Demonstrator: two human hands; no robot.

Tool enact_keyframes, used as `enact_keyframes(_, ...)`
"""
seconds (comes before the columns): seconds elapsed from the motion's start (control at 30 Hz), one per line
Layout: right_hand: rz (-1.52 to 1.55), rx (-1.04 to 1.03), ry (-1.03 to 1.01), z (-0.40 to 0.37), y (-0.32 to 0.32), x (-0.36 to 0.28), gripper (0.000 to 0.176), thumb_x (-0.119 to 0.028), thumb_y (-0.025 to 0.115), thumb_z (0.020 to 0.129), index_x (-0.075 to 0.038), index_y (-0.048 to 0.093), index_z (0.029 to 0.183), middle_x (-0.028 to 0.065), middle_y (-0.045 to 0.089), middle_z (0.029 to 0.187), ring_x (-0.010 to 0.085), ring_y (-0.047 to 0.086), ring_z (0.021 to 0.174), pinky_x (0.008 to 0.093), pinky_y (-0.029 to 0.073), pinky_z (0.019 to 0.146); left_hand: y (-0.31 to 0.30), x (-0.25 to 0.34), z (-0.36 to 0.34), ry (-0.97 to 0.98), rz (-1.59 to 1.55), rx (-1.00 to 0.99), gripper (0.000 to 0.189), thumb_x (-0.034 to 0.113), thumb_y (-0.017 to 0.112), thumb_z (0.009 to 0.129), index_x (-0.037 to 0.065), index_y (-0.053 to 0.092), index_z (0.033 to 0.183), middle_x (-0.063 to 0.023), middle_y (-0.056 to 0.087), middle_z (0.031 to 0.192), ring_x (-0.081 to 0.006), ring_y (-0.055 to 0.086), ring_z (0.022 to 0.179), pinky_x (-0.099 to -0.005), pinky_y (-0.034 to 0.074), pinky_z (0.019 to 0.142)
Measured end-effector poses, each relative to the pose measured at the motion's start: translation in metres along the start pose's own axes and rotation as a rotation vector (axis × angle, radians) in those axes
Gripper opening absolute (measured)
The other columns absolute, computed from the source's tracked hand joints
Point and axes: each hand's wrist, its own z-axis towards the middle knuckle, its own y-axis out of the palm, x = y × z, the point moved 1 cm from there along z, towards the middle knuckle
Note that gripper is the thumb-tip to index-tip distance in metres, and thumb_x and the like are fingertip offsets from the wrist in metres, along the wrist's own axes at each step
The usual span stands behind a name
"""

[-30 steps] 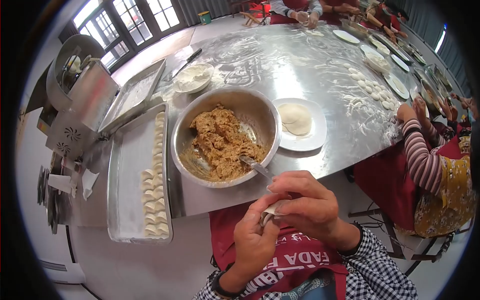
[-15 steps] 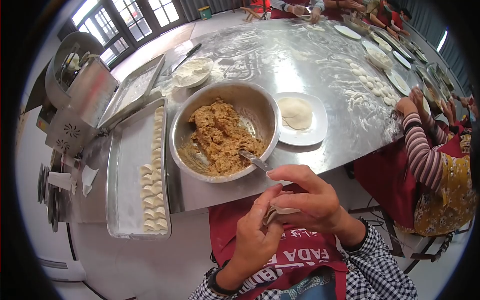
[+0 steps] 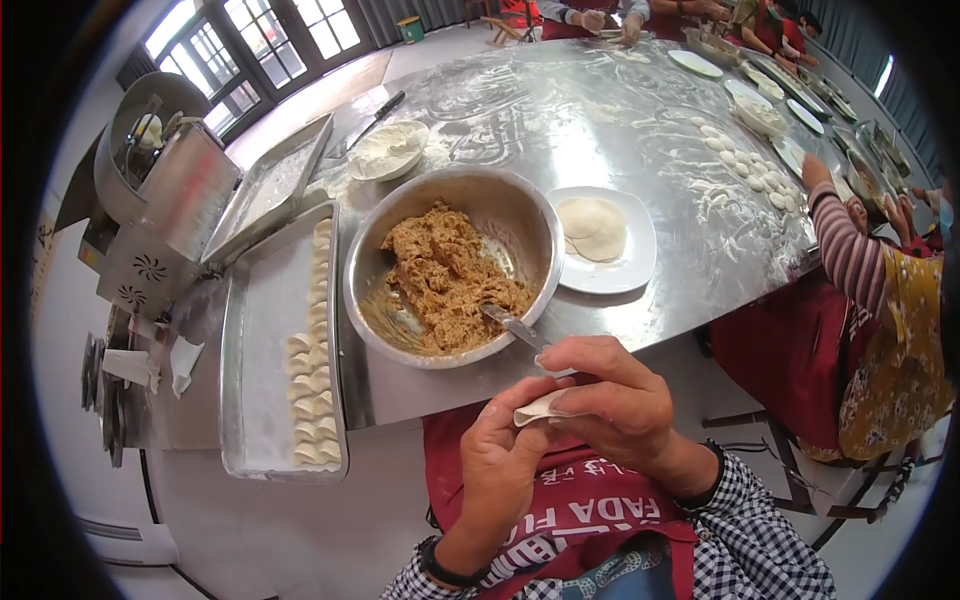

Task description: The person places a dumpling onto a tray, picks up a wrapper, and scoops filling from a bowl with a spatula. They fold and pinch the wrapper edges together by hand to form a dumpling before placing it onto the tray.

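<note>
In front of the apron, a folded dumpling (image 3: 541, 408) is pinched between my two hands, its pale dough edge showing. My left hand (image 3: 503, 452) has fingers and thumb closed on its near side. From the right, my right hand (image 3: 625, 408) curls over it, thumb and fingers pressing the dough. Just beyond is a steel bowl (image 3: 548, 265) of brown minced filling (image 3: 455, 280). A flat metal spatula (image 3: 515, 325) leans over its rim, its outer end overlapping my right fingertips. Right of the bowl, round dough wrappers (image 3: 594, 230) lie stacked on a white plate (image 3: 642, 262).
At left, a metal tray (image 3: 262, 370) holds rows of finished dumplings (image 3: 315, 400). Behind it are another tray (image 3: 270, 180), a bowl of flour (image 3: 388, 150) and a knife (image 3: 376, 115). Dough pieces (image 3: 745, 165) lie on the floured steel table (image 3: 560, 120). Other people work along its far and right sides.
Both hands stay on the dumpling, which has turned so more of its pale edge shows. At right, a co-worker's striped arm has reached farther over the table. The view has shifted slightly.
</note>
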Motion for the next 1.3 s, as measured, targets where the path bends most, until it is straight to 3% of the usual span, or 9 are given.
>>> enact_keyframes(0.13, -0.022, 0.013, 0.001, 0.001, 0.001, 0.0, 0.02, -0.004, 0.07, 0.064, 0.0, 0.058, 0.079, 0.0164, 0.058, 0.103, 0.0284, 0.057, 0.091, 0.0328, 0.049, 0.072, 0.003, 0.004, -0.002, 0.033, 0.223, 0.012, 0.037, 0.007, 0.056, 0.085, -0.006, 0.045, 0.118, -0.015, 0.056, 0.11, -0.0158, 0.057, 0.096, -0.0236, 0.048, 0.079)
enact_keyframes(0.23, -0.028, -0.003, -0.006, 0.002, -0.002, 0.0, 0.019, -0.004, 0.07, 0.063, 0.0, 0.058, 0.078, 0.0161, 0.058, 0.103, 0.0279, 0.057, 0.091, 0.0328, 0.049, 0.073, 0.002, 0.003, -0.003, 0.147, 0.61, -0.039, 0.041, 0.008, 0.055, 0.086, -0.007, 0.042, 0.121, -0.015, 0.056, 0.111, -0.0164, 0.056, 0.098, -0.0245, 0.045, 0.082)
enact_keyframes(0.3, -0.03, -0.019, -0.018, 0.001, -0.003, 0.001, 0.019, -0.004, 0.07, 0.063, 0.0, 0.058, 0.077, 0.0161, 0.058, 0.103, 0.0277, 0.057, 0.091, 0.0331, 0.048, 0.074, 0.003, 0.003, -0.002, 0.362, 0.891, -0.108, 0.041, 0.004, 0.052, 0.085, -0.007, 0.041, 0.123, -0.0155, 0.056, 0.111, -0.0171, 0.055, 0.099, -0.0249, 0.044, 0.084)
enact_keyframes(0.47, 0.007, 0.018, 0.126, 0.0, -0.001, -0.005, 0.02, -0.003, 0.069, 0.064, 0.001, 0.058, 0.08, 0.0171, 0.056, 0.106, 0.0275, 0.057, 0.092, 0.0346, 0.047, 0.076, 0.002, 0.002, -0.003, 0.235, 0.752, -0.118, 0.045, -0.002, 0.047, 0.084, -0.007, 0.035, 0.127, -0.0176, 0.054, 0.114, -0.0177, 0.054, 0.103, -0.0252, 0.043, 0.086)
enact_keyframes(0.63, 0.056, -0.015, 0.049, -0.006, -0.002, 0.004, 0.022, -0.002, 0.069, 0.066, 0.001, 0.06, 0.086, 0.0192, 0.054, 0.108, 0.0268, 0.056, 0.093, 0.032, 0.047, 0.076, 0.005, 0.001, -0.002, 0.184, 0.623, -0.097, 0.048, -0.003, 0.045, 0.085, -0.006, 0.029, 0.13, -0.0179, 0.051, 0.117, -0.019, 0.052, 0.106, -0.0266, 0.044, 0.087)
enact_keyframes(0.9, 0.04, 0.072, 0.068, -0.006, 0.004, 0.0, 0.021, -0.002, 0.07, 0.065, 0.001, 0.06, 0.084, 0.0185, 0.056, 0.106, 0.0252, 0.057, 0.092, 0.0301, 0.048, 0.072, -0.008, -0.012, 0.001, 0.013, 0.066, -0.025, 0.039, 0.006, 0.054, 0.086, -0.006, 0.042, 0.121, -0.0153, 0.053, 0.113, -0.0195, 0.055, 0.101, -0.0265, 0.046, 0.086)
enact_keyframes(1.13, -0.054, 0.018, 0.018, -0.008, 0.004, 0.005, 0.023, -0.004, 0.071, 0.062, 0.0, 0.059, 0.081, 0.0162, 0.056, 0.107, 0.0252, 0.058, 0.09, 0.0314, 0.048, 0.073, 0.003, -0.003, -0.002, 0.025, 0.357, 0.006, 0.038, 0.003, 0.048, 0.088, -0.006, 0.04, 0.124, -0.0136, 0.054, 0.114, -0.0161, 0.054, 0.101, -0.0243, 0.046, 0.084)
enact_keyframes(1.2, -0.074, 0.003, 0.014, -0.008, 0.004, 0.005, 0.023, -0.004, 0.071, 0.061, 0.0, 0.059, 0.081, 0.0156, 0.057, 0.107, 0.0255, 0.058, 0.089, 0.0322, 0.048, 0.073, 0.0, -0.006, -0.003, 0.192, 0.774, -0.07, 0.04, 0.002, 0.046, 0.088, -0.006, 0.036, 0.127, -0.0124, 0.052, 0.117, -0.0141, 0.053, 0.102, -0.0228, 0.044, 0.084)
enact_keyframes(1.3, -0.089, -0.005, 0.007, -0.009, 0.003, 0.005, 0.024, -0.004, 0.071, 0.061, -0.001, 0.059, 0.081, 0.0151, 0.056, 0.108, 0.0264, 0.058, 0.089, 0.0331, 0.047, 0.074, -0.004, -0.003, -0.001, 0.179, 0.804, -0.134, 0.042, 0.0, 0.044, 0.088, -0.006, 0.035, 0.129, -0.0112, 0.052, 0.118, -0.0136, 0.053, 0.102, -0.0222, 0.043, 0.084)
